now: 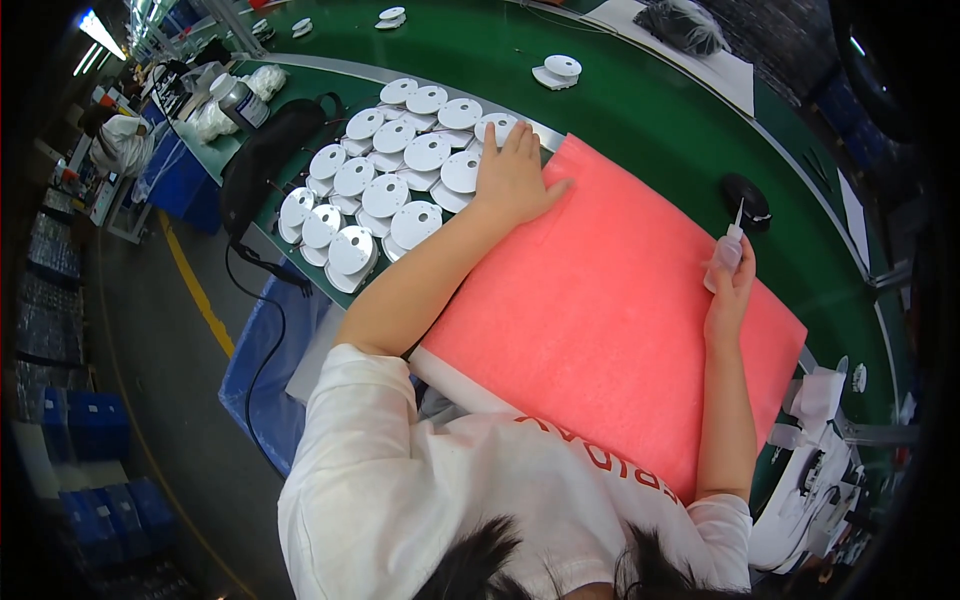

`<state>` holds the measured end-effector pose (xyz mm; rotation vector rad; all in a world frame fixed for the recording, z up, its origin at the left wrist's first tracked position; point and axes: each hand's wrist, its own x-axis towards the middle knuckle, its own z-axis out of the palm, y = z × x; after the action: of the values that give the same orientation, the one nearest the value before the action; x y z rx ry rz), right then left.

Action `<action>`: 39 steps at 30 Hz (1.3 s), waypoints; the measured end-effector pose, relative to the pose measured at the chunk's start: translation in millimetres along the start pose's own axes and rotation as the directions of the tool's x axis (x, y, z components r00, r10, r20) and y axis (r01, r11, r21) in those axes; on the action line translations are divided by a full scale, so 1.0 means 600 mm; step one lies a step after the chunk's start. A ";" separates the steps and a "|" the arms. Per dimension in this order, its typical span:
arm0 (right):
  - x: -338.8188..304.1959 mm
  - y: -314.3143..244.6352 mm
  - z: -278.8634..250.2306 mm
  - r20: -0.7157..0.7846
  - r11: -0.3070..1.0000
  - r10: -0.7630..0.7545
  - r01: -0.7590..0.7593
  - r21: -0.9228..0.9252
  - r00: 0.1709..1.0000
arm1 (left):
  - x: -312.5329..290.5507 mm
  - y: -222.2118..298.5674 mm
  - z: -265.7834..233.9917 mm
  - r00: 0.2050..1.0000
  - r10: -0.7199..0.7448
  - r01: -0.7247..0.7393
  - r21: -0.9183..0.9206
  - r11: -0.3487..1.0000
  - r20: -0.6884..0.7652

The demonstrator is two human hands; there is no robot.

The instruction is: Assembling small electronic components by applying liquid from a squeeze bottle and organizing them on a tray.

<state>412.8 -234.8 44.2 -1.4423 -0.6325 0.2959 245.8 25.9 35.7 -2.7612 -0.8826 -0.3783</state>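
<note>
My right hand (730, 284) is closed around a small translucent squeeze bottle (724, 258) with a thin needle tip. The bottle is tilted, tip upward, above the right side of a pink sheet-covered board (600, 320). To the left, several white round parts (427, 152) stand in rows, each a disc with a small hole over a white base. My left hand (515, 180) reaches to the far right end of these rows. Its fingers are stretched out over one white disc (495, 127), and its thumb points toward the pink sheet.
A green conveyor belt (640, 115) curves past the far side, carrying a few similar white parts. A black rounded object (745, 202) lies near the bottle. At left are a black bag (270, 165), a grey bottle (238, 102) and a blue bin (262, 370). Farther off sits another person (122, 140).
</note>
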 end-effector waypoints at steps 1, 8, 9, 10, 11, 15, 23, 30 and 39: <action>0.000 0.001 -0.002 -0.002 1.000 0.000 0.000 0.000 1.000 | 0.000 -0.001 0.003 1.000 0.002 -0.002 0.000 1.000 0.000; 0.003 0.008 -0.011 0.009 1.000 0.021 -0.021 -0.004 1.000 | 0.001 -0.006 0.012 0.999 0.007 -0.006 0.014 1.000 -0.054; 0.003 0.009 -0.012 0.008 1.000 0.022 -0.022 -0.002 1.000 | 0.002 -0.007 0.011 0.998 0.009 -0.008 0.007 1.000 -0.061; 0.003 0.010 -0.012 0.008 1.000 0.024 -0.024 -0.002 1.000 | 0.002 -0.008 0.011 0.998 0.009 -0.009 0.007 1.000 -0.059; 0.003 0.010 -0.014 0.009 1.000 0.023 -0.023 -0.009 1.000 | 0.002 -0.008 0.011 0.998 0.006 -0.005 0.023 1.000 -0.066; 0.004 0.016 -0.019 -0.004 0.999 0.022 -0.022 -0.027 1.000 | 0.004 -0.009 0.016 0.998 -0.006 0.008 0.036 0.999 -0.065; 0.005 0.016 -0.021 -0.012 0.999 0.021 -0.022 -0.030 1.000 | 0.007 -0.010 0.017 0.997 -0.020 0.021 0.012 1.000 -0.075; 0.005 0.020 -0.016 -0.015 0.998 -0.006 0.005 -0.064 1.000 | -0.077 0.009 -0.073 0.966 0.146 -0.181 -0.152 0.972 -0.214; 0.004 0.015 -0.017 -0.013 0.995 -0.019 0.018 -0.095 1.000 | -0.286 -0.110 -0.147 0.965 -0.214 0.191 -0.154 0.969 -0.153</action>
<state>422.4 -240.9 35.9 -1.5270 -0.6551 0.2437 56.4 -38.3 74.8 -2.7151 -1.1382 -0.7232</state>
